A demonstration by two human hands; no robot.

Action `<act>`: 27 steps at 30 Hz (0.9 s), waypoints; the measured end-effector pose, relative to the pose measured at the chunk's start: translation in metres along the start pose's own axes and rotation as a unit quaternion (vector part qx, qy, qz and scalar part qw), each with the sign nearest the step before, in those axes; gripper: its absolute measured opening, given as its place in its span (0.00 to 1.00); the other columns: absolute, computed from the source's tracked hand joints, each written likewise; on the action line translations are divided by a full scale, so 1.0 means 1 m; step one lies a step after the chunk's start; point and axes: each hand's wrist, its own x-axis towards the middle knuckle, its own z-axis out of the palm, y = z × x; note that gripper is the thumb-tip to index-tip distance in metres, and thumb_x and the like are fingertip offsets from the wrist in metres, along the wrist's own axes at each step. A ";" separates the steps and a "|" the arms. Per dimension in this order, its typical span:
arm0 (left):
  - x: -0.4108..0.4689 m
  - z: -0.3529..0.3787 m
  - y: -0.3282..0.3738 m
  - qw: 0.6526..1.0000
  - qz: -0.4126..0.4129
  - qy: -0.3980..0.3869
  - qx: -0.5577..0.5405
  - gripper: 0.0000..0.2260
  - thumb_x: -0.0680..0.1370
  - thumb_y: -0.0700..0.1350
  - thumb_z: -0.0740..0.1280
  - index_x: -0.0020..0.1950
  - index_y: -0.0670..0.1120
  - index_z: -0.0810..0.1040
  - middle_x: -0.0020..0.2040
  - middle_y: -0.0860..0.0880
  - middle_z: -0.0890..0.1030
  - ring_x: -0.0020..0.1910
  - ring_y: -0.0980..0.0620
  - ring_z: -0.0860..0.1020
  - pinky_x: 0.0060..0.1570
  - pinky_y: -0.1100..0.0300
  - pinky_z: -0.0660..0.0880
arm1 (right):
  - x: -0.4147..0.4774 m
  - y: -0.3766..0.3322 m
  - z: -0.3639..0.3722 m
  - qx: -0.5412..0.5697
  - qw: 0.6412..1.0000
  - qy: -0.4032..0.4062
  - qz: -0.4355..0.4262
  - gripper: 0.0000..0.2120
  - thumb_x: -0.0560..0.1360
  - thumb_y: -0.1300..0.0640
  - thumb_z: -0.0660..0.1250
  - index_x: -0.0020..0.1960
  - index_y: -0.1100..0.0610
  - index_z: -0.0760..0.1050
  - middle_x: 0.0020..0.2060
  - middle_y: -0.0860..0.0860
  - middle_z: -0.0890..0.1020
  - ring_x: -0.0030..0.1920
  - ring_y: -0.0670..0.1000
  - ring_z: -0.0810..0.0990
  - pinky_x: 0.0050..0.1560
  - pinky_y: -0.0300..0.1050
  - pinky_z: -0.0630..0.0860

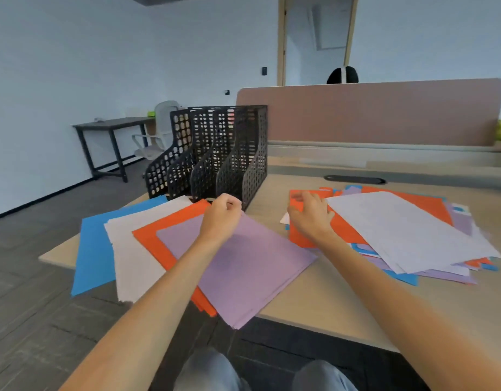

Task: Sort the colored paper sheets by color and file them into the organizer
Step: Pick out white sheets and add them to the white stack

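Left hand [221, 213] pinches far corner of purple stack [243, 263], desk [314, 300] left edge, seemingly squaring it. Right hand [310, 214], fingers flat, steadies orange sheet [345, 231] in mixed pile [413, 235] (likely next pick).

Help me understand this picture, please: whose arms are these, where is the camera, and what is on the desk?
There is no machine here: a person is working with bare hands, and the single picture comes from a camera worn on their head, looking down along both arms. On the desk, four overlapping sorted stacks lie at left: blue stack, white stack, orange stack and purple stack, in front of a black mesh organizer. At right is an unsorted mixed pile. The left hand, fingers curled, seems to pinch the purple stack's far corner. The right hand rests on an orange sheet in the mixed pile.
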 end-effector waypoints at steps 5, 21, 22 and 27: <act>0.006 0.108 0.055 0.995 0.033 -0.099 -0.009 0.06 0.79 0.45 0.59 0.46 0.50 0.76 0.47 0.50 0.82 0.46 0.46 0.78 0.47 0.56 0.75 | -0.003 0.072 -0.060 -0.014 0.997 0.071 0.039 0.13 0.76 0.55 0.62 0.60 0.49 0.76 0.59 0.46 0.78 0.64 0.52 0.70 0.56 0.48 0.60; 0.012 0.254 0.083 0.969 0.062 -0.178 0.157 0.24 0.78 0.47 0.62 0.70 0.38 0.61 0.68 0.40 0.71 0.68 0.40 0.67 0.66 0.50 0.62 | 0.011 0.231 -0.159 -0.263 0.955 -0.040 0.130 0.29 0.77 0.33 0.49 0.69 0.49 0.67 0.69 0.53 0.70 0.70 0.56 0.66 0.70 0.55 0.61; 0.012 0.254 0.083 0.976 0.051 -0.185 0.102 0.24 0.78 0.46 0.63 0.70 0.40 0.61 0.66 0.42 0.72 0.66 0.41 0.69 0.61 0.52 0.65 | 0.010 0.231 -0.157 -0.285 0.948 -0.057 0.126 0.31 0.77 0.32 0.48 0.70 0.49 0.65 0.70 0.54 0.68 0.71 0.56 0.64 0.70 0.55 0.60; 0.007 0.257 0.100 0.949 -0.065 -0.164 -0.261 0.33 0.76 0.39 0.67 0.75 0.47 0.53 0.57 0.54 0.78 0.57 0.51 0.77 0.56 0.53 0.74 | 0.011 0.230 -0.156 -0.302 0.943 -0.069 0.125 0.32 0.77 0.32 0.46 0.74 0.50 0.61 0.73 0.54 0.63 0.74 0.57 0.59 0.72 0.57 0.56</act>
